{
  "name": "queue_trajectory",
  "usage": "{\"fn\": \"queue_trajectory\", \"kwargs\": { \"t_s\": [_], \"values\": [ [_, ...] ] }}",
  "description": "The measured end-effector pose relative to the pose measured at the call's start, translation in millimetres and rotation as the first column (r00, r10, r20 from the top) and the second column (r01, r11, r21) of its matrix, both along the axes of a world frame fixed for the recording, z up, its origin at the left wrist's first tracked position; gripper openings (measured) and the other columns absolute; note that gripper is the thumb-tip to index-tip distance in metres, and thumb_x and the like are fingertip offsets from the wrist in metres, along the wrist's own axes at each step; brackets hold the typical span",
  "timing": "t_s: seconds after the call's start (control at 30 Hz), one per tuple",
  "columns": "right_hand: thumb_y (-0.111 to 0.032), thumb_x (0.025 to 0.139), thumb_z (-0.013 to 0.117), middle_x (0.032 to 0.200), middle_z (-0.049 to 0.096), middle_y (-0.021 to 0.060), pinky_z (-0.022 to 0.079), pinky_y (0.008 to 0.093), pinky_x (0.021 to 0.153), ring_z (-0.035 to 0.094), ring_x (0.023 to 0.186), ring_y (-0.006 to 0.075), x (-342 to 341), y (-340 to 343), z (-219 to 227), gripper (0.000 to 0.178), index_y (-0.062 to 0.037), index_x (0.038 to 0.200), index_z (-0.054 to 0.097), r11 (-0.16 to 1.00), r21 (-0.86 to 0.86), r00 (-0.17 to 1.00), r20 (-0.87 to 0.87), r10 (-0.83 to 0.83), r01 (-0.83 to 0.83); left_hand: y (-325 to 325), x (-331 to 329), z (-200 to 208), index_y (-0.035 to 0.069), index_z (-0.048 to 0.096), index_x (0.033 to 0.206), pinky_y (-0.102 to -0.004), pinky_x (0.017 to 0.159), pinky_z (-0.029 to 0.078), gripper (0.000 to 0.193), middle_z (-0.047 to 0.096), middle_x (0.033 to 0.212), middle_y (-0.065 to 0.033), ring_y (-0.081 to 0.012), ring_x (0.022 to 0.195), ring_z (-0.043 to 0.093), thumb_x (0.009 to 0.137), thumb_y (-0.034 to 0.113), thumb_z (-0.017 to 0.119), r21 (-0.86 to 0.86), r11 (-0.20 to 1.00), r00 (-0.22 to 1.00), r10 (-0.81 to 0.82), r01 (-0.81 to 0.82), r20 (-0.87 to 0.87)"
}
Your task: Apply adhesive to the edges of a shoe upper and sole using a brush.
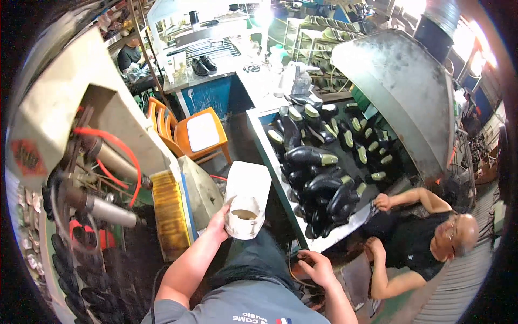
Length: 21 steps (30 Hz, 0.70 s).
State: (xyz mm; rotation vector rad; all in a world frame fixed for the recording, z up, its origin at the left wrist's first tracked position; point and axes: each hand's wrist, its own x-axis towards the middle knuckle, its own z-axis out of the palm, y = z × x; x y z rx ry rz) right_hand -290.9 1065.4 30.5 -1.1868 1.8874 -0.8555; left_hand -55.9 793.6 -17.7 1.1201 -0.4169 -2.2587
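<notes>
Gripping a stained white cup (241, 228) by its side, the left hand (218, 224) held it off the bench's (341, 235) left edge. The right hand (319, 269), fingers loosely parted, hung near the bench's near corner; black footwear (311, 156) crowded the top, a co-worker's hand (382, 202) beside its near edge.

An orange chair (200, 131) stands near a blue-fronted bench (204, 101), left of a metal hood (399, 81).

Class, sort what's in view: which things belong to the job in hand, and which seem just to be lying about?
In hand:
- white container, held in left hand

Seemingly lying about:
- orange chair
- black shoes on the far table
</notes>
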Motion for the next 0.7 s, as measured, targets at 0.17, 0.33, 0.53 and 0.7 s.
{"fn": "queue_trajectory", "kwargs": {
  "t_s": [0.17, 0.33, 0.53, 0.7],
  "values": [
    [-0.022, 0.085, 0.068, 0.110, 0.068, 0.0110, 0.053, 0.0352, 0.080, 0.068, 0.093, 0.0275, -49.4, -105.0, 0.4, 0.035, -0.0125, 0.119, 0.064, 0.981, 0.133, 0.987, -0.044, 0.152, -0.144, -102.0, -55.1, 14.6, 0.003, 0.048, 0.137, -0.0484, 0.105, 0.045, 0.048, 0.056, 0.134, -0.0162, -0.0318, 0.120, 0.057, 0.103, 0.034, 0.035, 0.086, 0.995, 0.999, 0.046, -0.048, 0.023],
    [-0.020, 0.085, 0.068, 0.105, 0.068, 0.0104, 0.053, 0.0355, 0.079, 0.067, 0.092, 0.0291, -111.9, -191.9, 7.6, 0.033, -0.0119, 0.117, 0.065, 0.985, 0.083, 0.984, -0.086, 0.157, -0.150, -206.1, -97.9, -1.5, 0.002, 0.046, 0.138, -0.0472, 0.105, 0.045, 0.050, 0.055, 0.135, -0.0167, -0.0313, 0.121, 0.057, 0.103, 0.034, 0.029, -0.004, 0.996, 0.996, 0.089, -0.089, -0.017],
    [-0.020, 0.084, 0.069, 0.105, 0.069, 0.0117, 0.053, 0.0353, 0.080, 0.068, 0.092, 0.0272, -154.6, -248.3, 14.6, 0.032, -0.0078, 0.114, 0.067, 0.994, 0.109, 0.998, -0.067, -0.002, 0.009, -325.1, -142.3, 6.8, 0.000, 0.049, 0.135, -0.0478, 0.105, 0.045, 0.049, 0.058, 0.132, -0.0183, -0.0324, 0.119, 0.058, 0.101, 0.032, 0.034, -0.061, 0.998, 0.988, -0.009, 0.000, -0.157],
    [-0.021, 0.085, 0.069, 0.104, 0.069, 0.0114, 0.053, 0.0364, 0.080, 0.068, 0.092, 0.0275, -173.6, -297.4, 7.2, 0.034, -0.0099, 0.116, 0.067, 0.968, 0.230, 0.990, -0.116, -0.078, 0.103, -427.2, -159.6, 10.5, -0.005, 0.055, 0.127, -0.0431, 0.102, 0.049, 0.045, 0.064, 0.122, -0.0194, -0.0305, 0.111, 0.063, 0.097, 0.026, 0.040, -0.005, 1.000, 0.988, 0.007, -0.008, -0.157]
  ]
}}
